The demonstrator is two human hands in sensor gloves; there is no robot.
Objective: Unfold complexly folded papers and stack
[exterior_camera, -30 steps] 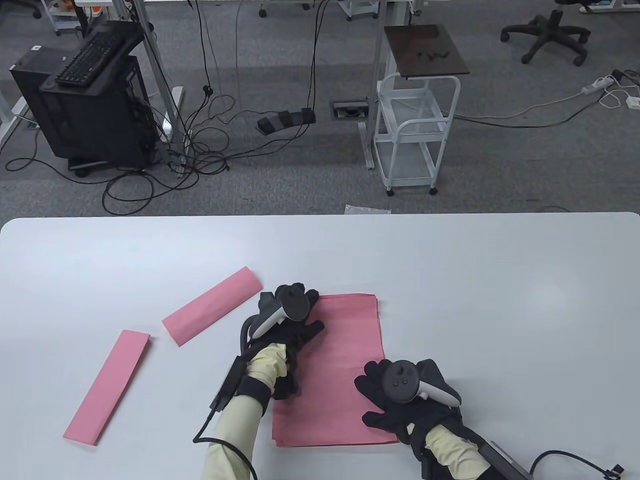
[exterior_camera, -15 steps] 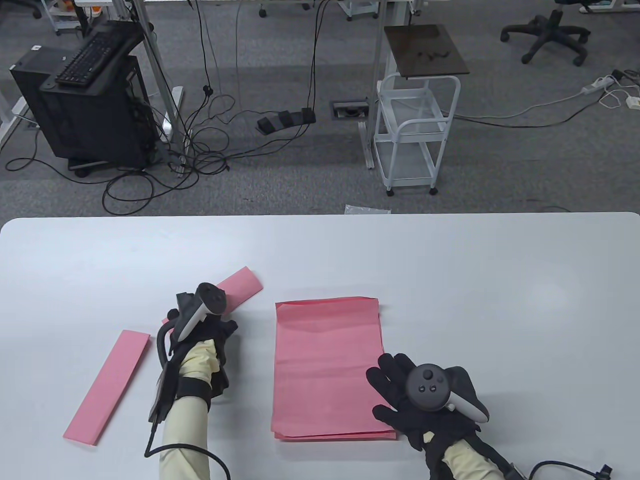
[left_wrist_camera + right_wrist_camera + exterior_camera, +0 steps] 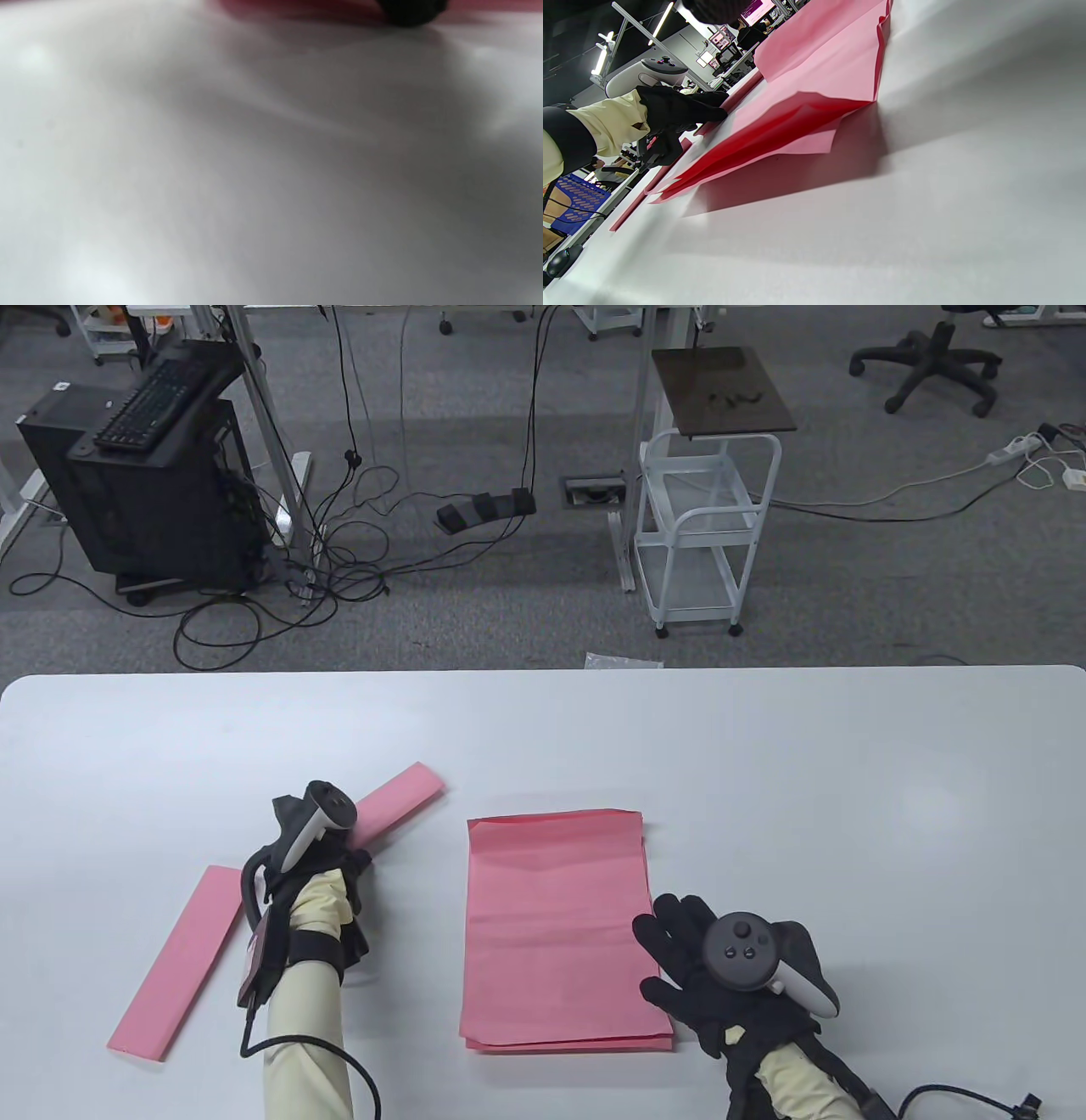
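A stack of unfolded pink sheets [image 3: 556, 925] lies flat at the table's middle; in the right wrist view [image 3: 818, 80] its near corner curls up. A folded pink strip [image 3: 403, 797] lies slanted to its left, and a second folded strip [image 3: 182, 959] lies further left. My left hand [image 3: 322, 857] covers the lower end of the slanted strip; in the right wrist view its fingers [image 3: 710, 111] reach onto that strip. Whether they grip it is hidden. My right hand [image 3: 683, 954] lies flat with fingers spread at the stack's lower right edge, holding nothing.
The white table [image 3: 806, 780] carries only the papers and my hands. Its far edge runs across the view, with the floor, a white cart [image 3: 708, 534] and cables beyond. The left wrist view is blurred, showing table surface and a dark fingertip [image 3: 413, 10].
My left hand left the stack and moved left onto the slanted folded strip. My right hand slid right, off the stack to its lower right edge. The stack lies uncovered.
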